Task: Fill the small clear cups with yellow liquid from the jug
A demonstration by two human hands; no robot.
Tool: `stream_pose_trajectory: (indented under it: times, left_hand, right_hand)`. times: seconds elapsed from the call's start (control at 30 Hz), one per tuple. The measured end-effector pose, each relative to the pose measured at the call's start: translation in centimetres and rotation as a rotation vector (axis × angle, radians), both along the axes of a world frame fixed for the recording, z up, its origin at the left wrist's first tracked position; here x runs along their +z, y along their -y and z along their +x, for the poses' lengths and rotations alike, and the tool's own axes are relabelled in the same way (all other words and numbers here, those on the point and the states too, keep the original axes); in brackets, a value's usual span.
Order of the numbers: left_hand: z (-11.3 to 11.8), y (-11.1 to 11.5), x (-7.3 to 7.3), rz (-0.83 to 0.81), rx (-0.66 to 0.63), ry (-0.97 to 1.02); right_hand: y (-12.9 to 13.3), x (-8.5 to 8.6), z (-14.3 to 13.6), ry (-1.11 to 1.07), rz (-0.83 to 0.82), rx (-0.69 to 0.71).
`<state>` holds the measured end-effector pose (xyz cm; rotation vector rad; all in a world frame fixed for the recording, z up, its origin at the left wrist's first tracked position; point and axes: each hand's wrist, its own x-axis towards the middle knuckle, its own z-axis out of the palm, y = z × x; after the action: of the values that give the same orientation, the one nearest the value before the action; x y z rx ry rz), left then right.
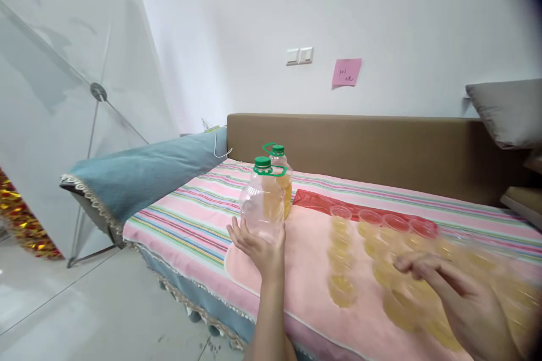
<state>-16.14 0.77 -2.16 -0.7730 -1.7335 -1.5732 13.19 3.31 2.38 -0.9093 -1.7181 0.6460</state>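
A clear plastic bottle with a green cap and green carry ring stands upright on the bed and looks empty. My left hand is at its lower near side, fingers spread to the left and thumb along the right edge; whether the palm bears on it is hard to see. Just behind is a second green-capped bottle with yellow liquid. My right hand, somewhat blurred, hovers over rows of clear plastic cups holding yellow liquid. Its fingers are loosely bent, with nothing visible in them.
The cups stand on a pink mat over a striped bed cover. A red plastic sheet lies behind them. A blue-covered armrest bounds the left, a brown backrest the rear. A grey cushion sits at right.
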Motion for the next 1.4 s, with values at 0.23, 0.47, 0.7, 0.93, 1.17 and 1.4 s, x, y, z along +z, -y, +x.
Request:
stream_pose_trajectory:
  times: [0.23, 0.47, 0.7, 0.93, 1.17, 1.4]
  left_hand:
    - [-2.0, 0.2, -2.2, -0.25, -0.217, 0.33]
    - [-2.0, 1.2, -2.1, -0.355, -0.213, 0.325]
    - [-1.6, 1.0, -2.1, -0.401, -0.183, 0.304]
    - [-1.3, 0.7, -2.0, -0.356, -0.158, 0.297]
    - [-1.6, 1.1, -1.9, -0.345, -0.229, 0.327]
    - [-2.2, 2.0, -1.9, -0.283, -0.386, 0.451]
  right_hand:
    - [-3.2, 13.6, -16.0, 0.216, 0.203, 0.417]
    - [-7.4, 18.3, -25.6, 0.474, 0.283, 0.49]
    - [-7.8, 20.3, -25.6, 0.633, 0.244, 0.644]
    - [-8.4, 20.0, -24.0, 0.395, 0.166, 0.816]
    - [-10.1, 13.3, -19.6, -0.193, 0.007, 0.29]
    - [-9.8, -0.8, -21.5, 0.139, -0.306, 0.092]
